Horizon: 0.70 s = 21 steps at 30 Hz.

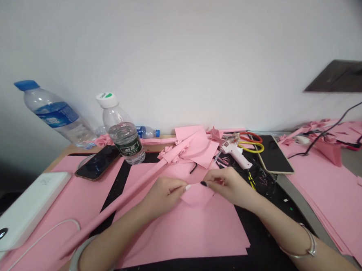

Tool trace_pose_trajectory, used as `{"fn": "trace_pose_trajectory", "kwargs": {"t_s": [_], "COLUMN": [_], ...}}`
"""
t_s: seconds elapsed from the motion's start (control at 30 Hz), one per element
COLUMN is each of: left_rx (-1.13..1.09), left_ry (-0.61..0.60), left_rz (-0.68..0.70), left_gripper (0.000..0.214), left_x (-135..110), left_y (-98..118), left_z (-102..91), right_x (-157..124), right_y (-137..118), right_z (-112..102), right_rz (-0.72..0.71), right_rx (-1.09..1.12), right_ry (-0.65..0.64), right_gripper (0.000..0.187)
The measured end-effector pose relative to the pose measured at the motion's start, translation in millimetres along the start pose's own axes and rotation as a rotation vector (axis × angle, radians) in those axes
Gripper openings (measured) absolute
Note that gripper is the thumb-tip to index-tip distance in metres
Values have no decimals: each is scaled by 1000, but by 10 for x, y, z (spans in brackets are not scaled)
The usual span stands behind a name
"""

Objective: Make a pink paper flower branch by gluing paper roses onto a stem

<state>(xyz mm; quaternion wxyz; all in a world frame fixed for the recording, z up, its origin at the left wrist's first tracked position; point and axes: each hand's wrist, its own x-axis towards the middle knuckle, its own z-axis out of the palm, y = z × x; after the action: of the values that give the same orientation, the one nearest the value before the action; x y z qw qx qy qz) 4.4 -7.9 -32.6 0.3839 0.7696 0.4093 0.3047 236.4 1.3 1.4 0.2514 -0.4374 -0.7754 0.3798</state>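
My left hand (pixel 163 194) and my right hand (pixel 228 185) meet over a small pink paper piece (pixel 197 195), each pinching an upper corner of it with closed fingers. The piece hangs point down above a large pink paper sheet (pixel 187 233) lying on a black mat (pixel 267 244). A pale bangle circles my left wrist and a thin silver bracelet my right wrist. A long rolled pink strip (pixel 117 204) runs diagonally under my left forearm.
Behind the hands lie folded pink paper pieces (pixel 190 147), a white glue gun (pixel 235 154), scissors with red and yellow handles (pixel 252 143) and a phone (pixel 274 158). Left: two water bottles (pixel 124 131) (pixel 55 114), a dark phone (pixel 98 163), a white power bank (pixel 26 210). More pink sheets (pixel 334 195) at right.
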Motion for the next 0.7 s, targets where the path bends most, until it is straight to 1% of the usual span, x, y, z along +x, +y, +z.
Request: {"fn": "trace_pose_trajectory", "kwargs": {"t_s": [0.1, 0.2, 0.3, 0.5, 0.63, 0.7], "left_rx": [-58, -133, -202, -296, -321, -330], "left_ry": [36, 50, 25, 6, 25, 27], "left_rz": [-63, -113, -143, -165, -177, -177], "left_gripper": [40, 41, 42, 43, 42, 41], "left_x": [33, 37, 24, 15, 18, 19], "left_y": [11, 31, 56, 44, 12, 9], "left_z": [-54, -73, -65, -61, -76, -81], "right_x": [57, 84, 85, 73, 74, 74], "right_y": [73, 93, 75, 130, 183, 173], "right_z": [-96, -133, -121, -102, -136, -144], "right_rz": [92, 114, 140, 130, 127, 114], "right_rx": [173, 320, 380, 409, 419, 431], "right_ry": [97, 216, 294, 370, 429, 407], "right_gripper": [24, 33, 40, 47, 46, 44]}}
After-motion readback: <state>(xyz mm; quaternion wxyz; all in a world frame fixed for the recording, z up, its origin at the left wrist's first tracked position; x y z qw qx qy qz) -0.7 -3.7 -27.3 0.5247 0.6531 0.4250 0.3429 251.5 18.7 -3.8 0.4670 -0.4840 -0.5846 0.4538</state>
